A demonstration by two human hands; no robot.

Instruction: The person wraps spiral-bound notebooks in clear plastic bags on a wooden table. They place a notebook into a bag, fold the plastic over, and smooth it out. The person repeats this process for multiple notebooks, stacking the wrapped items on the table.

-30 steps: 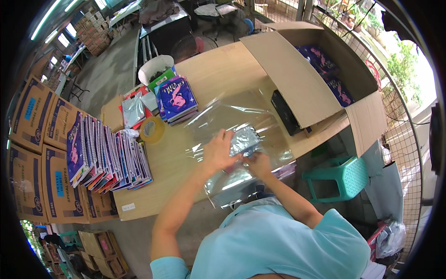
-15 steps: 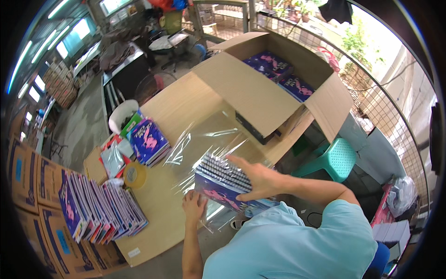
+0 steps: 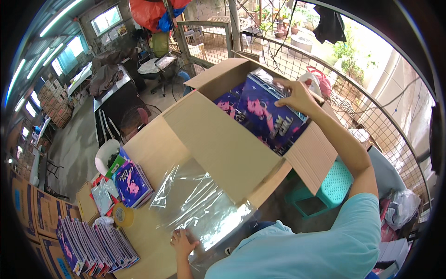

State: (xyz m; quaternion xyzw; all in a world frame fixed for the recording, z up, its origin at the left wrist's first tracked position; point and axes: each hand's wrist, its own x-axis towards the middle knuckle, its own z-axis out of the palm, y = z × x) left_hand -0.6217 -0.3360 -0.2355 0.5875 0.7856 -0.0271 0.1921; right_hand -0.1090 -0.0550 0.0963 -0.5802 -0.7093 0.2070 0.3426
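Note:
My right hand (image 3: 296, 98) grips the upper right edge of a purple notebook bundle (image 3: 260, 109) with a pink figure on its cover. It holds the bundle tilted inside the open cardboard box (image 3: 218, 139), over other purple notebooks (image 3: 227, 103). Clear plastic shines at the bundle's top end. Fingers spread, my left hand (image 3: 183, 242) rests on the near left part of a clear plastic sheet (image 3: 190, 202) lying on the wooden table (image 3: 151, 139). One box flap slants down toward that sheet.
Left on the table are a notebook stack (image 3: 132, 184), a tape roll (image 3: 123, 215), a white bin (image 3: 107, 156) and a leaning row of notebooks (image 3: 95, 249). Brown cartons (image 3: 46, 216) stand beyond. A green stool (image 3: 330, 186) is under my right arm; wire fencing (image 3: 378, 109) runs behind the box.
My right hand has carried the notebook bundle up from over the plastic sheet into the box. My left hand stays on the sheet. The view has shifted.

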